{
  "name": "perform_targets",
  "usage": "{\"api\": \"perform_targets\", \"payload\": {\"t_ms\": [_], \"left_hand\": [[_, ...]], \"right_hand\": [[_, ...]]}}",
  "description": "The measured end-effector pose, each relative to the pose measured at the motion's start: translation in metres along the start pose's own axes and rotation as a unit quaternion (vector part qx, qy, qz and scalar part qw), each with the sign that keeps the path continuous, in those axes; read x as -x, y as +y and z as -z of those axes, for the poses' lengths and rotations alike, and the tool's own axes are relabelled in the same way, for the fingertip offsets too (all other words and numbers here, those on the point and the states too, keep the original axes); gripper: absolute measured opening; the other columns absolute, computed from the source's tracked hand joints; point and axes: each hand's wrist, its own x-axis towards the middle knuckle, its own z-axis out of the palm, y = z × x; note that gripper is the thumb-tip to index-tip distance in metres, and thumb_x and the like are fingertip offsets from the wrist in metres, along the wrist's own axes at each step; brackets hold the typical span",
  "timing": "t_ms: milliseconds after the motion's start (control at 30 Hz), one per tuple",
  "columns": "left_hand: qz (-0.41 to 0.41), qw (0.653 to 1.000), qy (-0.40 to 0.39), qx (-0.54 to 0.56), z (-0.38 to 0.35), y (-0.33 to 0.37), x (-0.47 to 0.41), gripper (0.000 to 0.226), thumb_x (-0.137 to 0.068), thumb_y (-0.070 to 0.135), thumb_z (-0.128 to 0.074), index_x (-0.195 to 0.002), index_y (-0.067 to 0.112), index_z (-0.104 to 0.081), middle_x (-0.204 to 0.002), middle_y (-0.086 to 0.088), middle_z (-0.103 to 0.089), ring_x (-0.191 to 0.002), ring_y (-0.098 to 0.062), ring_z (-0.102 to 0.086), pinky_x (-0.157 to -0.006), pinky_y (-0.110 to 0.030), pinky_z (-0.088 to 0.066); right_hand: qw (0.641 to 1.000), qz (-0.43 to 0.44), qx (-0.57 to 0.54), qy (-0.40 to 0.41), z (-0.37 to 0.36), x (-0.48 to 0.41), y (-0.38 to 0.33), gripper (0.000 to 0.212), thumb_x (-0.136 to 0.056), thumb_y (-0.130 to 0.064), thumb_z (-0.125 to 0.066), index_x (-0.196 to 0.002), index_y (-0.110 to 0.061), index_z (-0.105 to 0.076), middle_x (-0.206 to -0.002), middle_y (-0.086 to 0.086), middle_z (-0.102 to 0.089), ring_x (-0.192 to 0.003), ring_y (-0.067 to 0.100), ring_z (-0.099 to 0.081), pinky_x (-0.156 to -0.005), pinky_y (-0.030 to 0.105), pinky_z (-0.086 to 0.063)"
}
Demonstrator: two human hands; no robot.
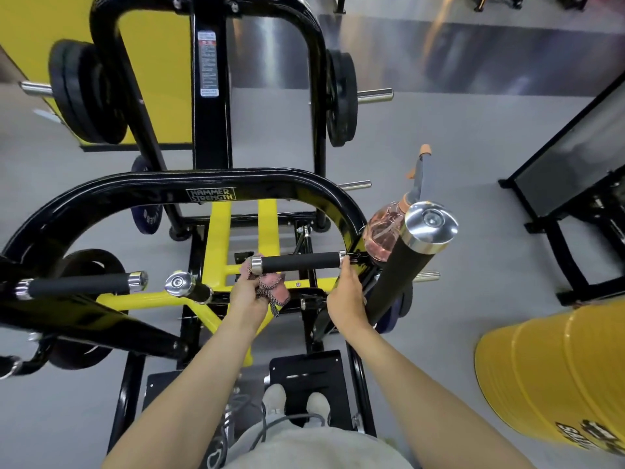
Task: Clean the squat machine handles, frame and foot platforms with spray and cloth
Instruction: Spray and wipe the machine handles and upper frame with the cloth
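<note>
**Head view, looking down over a squat machine.** The left hand (pixel 248 296) grips a bunched pink cloth (pixel 274 288) against the left end of a short foam handle (pixel 299 262). The right hand (pixel 348 296) reaches the chrome collar at the handle's right end. Its fingertips touch the collar, but whether they curl round it cannot be told. The spray bottle (pixel 384 231), pink and translucent, sits behind the curved black frame (pixel 270 184), just beside the handle's bracket and in neither hand. What supports it is hidden. Both shoes (pixel 318 404) stand on a black foot platform (pixel 311 367).

**Hazards (judged).**
- The bottle looks only perched, so a jolt to the frame during wiping may tip it to the floor.
- The cloth's loose speckled cords hang below the handle and may snag on the bolts beneath.
- Weight plates (pixel 84 93) are loaded on the machine, so leaning hard on the handle may shift the arm.
- A grey cable (pixel 280 419) dangles near the shoes and could catch a foot.
- Spray reaching the platform while it is stood on would likely make it slippery.

**Writing.**
- A nameplate (pixel 211 194) on the curved bar reads "HAMMER STRENGTH".
- A white-and-red sticker (pixel 207 64) on the upright carries print too small to read.
- The yellow drum (pixel 554 377) at the lower right bears black lettering, cut off by the picture's edge and illegible.
</note>
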Motion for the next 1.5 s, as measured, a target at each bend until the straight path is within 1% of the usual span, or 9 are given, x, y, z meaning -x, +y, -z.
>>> {"api": "perform_targets", "payload": {"t_ms": [167,367,567,733,933,1167,1300,1400,1500], "left_hand": [[-0.262,0.934,0.067,-0.232,-0.001,-0.002,0.014,0.035,-0.091,-0.011,-0.036,-0.1,0.011,-0.062,-0.09,-0.011,-0.059,-0.063,-0.008,-0.053,-0.05,-0.019,-0.044],[-0.499,0.676,-0.052,-0.54,-0.024,0.003,0.01,0.044,-0.079,-0.02,-0.047,-0.102,0.012,-0.066,-0.104,-0.002,-0.056,-0.097,-0.016,-0.059,-0.088,-0.036,-0.051],[-0.558,0.449,-0.266,-0.645,-0.077,-0.03,0.028,0.025,-0.085,0.001,-0.054,-0.102,0.007,-0.071,-0.096,-0.006,-0.066,-0.092,-0.02,-0.057,-0.085,-0.026,-0.045],[-0.532,0.233,-0.312,-0.752,-0.09,-0.05,0.003,0.016,-0.072,0.004,-0.071,-0.087,0.011,-0.07,-0.092,-0.008,-0.065,-0.079,-0.027,-0.055,-0.064,-0.036,-0.047],[-0.374,0.29,-0.215,-0.854,-0.133,-0.044,0.022,0.023,-0.092,-0.002,-0.044,-0.105,0.003,-0.063,-0.107,-0.01,-0.062,-0.104,-0.027,-0.058,-0.085,-0.036,-0.046],[-0.255,0.312,-0.294,-0.867,-0.157,-0.033,0.004,0.019,-0.093,0.004,-0.046,-0.098,0.001,-0.064,-0.1,-0.012,-0.066,-0.091,-0.028,-0.063,-0.079,-0.038,-0.052],[-0.376,0.241,-0.25,-0.859,-0.131,-0.047,0.011,0.018,-0.091,0.012,-0.053,-0.103,0.011,-0.068,-0.108,-0.006,-0.06,-0.102,-0.026,-0.055,-0.08,-0.035,-0.044],[-0.507,0.072,-0.266,-0.817,-0.106,-0.052,0.015,0.021,-0.07,0.03,-0.076,-0.088,0.021,-0.072,-0.089,0.002,-0.061,-0.08,-0.019,-0.053,-0.06,-0.03,-0.032],[-0.576,-0.002,-0.291,-0.764,-0.086,-0.048,0.007,0.033,-0.056,0.024,-0.084,-0.086,0.017,-0.074,-0.091,-0.002,-0.06,-0.075,-0.02,-0.051,-0.057,-0.031,-0.039]], "right_hand": [[1.0,0.003,-0.01,-0.011,-0.002,-0.001,0.002,0.076,-0.092,0.008,-0.042,-0.154,-0.019,-0.006,-0.155,0.0,-0.022,-0.14,0.02,-0.031,-0.113,0.038,-0.032],[1.0,-0.012,-0.017,0.006,-0.009,-0.007,0.004,0.069,-0.093,0.002,-0.04,-0.153,-0.019,-0.012,-0.15,0.005,-0.033,-0.137,0.024,-0.036,-0.11,0.046,-0.036],[0.997,-0.031,-0.039,0.058,-0.006,-0.007,0.005,0.028,-0.089,-0.002,-0.048,-0.115,-0.006,-0.054,-0.093,0.014,-0.057,-0.087,0.027,-0.058,-0.066,0.029,-0.044],[0.993,-0.087,-0.068,0.036,-0.006,-0.013,0.0,0.015,-0.091,-0.013,-0.051,-0.102,-0.008,-0.059,-0.098,0.01,-0.063,-0.097,0.026,-0.06,-0.075,0.029,-0.044],[0.984,-0.13,-0.119,0.018,-0.01,-0.014,0.005,0.062,-0.091,-0.005,-0.051,-0.147,-0.016,-0.029,-0.135,0.008,-0.05,-0.126,0.028,-0.046,-0.099,0.034,-0.04],[0.935,-0.158,-0.317,-0.005,-0.008,-0.01,0.005,0.06,-0.092,0.011,-0.035,-0.147,-0.012,-0.026,-0.144,0.006,-0.042,-0.124,0.02,-0.049,-0.104,0.036,-0.038],[0.922,-0.143,-0.355,0.052,-0.01,-0.01,0.002,0.041,-0.093,0.01,-0.039,-0.13,-0.006,-0.043,-0.128,0.023,-0.053,-0.104,0.023,-0.054,-0.082,0.024,-0.048],[0.926,-0.135,-0.345,0.08,-0.013,-0.01,-0.005,0.027,-0.095,0.002,-0.044,-0.112,-0.018,-0.052,-0.111,0.021,-0.06,-0.097,0.023,-0.058,-0.076,0.023,-0.053],[0.934,-0.158,-0.306,0.097,-0.013,-0.011,-0.008,0.023,-0.098,-0.004,-0.039,-0.101,-0.018,-0.056,-0.095,0.018,-0.058,-0.089,0.022,-0.058,-0.085,0.037,-0.049]]}}
